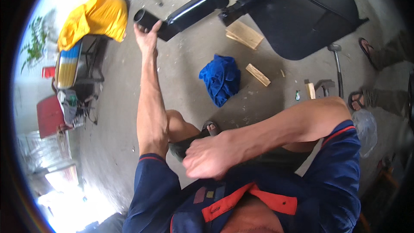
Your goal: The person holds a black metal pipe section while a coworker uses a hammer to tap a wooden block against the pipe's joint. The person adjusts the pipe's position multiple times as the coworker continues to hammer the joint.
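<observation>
Left hand [148, 39] grasps the black tubular arm [192, 13] by its collar end, left of the black panel [306, 21] over the floor [116, 112]; right hand [211, 155] curled, contents unclear; supporting the far end should steady it.

With our left grip [146, 38] we hold the black tube [189, 13] by its open end, while our right grip [209, 156] hangs before our chest. On the floor [116, 108] we see a blue cloth [221, 80], a wood strip [258, 74] and a hammer [338, 71], near a black panel [302, 21].
</observation>
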The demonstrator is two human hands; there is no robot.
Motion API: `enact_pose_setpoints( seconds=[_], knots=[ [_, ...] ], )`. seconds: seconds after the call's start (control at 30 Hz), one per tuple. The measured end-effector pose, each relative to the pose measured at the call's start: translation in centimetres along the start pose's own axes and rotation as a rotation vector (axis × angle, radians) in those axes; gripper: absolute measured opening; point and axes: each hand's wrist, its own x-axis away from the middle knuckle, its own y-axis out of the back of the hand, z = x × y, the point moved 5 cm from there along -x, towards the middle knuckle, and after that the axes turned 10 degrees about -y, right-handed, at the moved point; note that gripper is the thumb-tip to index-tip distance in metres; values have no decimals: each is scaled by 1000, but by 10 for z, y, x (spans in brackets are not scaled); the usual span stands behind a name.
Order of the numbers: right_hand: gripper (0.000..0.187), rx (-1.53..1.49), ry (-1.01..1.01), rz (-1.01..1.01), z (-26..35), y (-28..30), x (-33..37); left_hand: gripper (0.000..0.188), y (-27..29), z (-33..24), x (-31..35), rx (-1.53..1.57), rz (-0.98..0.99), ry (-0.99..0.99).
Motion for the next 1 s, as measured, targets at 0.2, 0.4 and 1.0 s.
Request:
enact_pose_setpoints(
  seconds=[0.2, 0.4, 1.0],
  knots=[
    [15, 133, 59, -12, 59, -24, -42, 106, 14, -15, 6, -77, 15, -37],
    [17, 548, -29, 3, 33, -51, -48, 56, 17, -19, 12, -123, 128, -63],
    [21, 652, 82, 11, -12, -74, -65, 56, -17, -73, 55, -351, -121, -134]
  ],
)
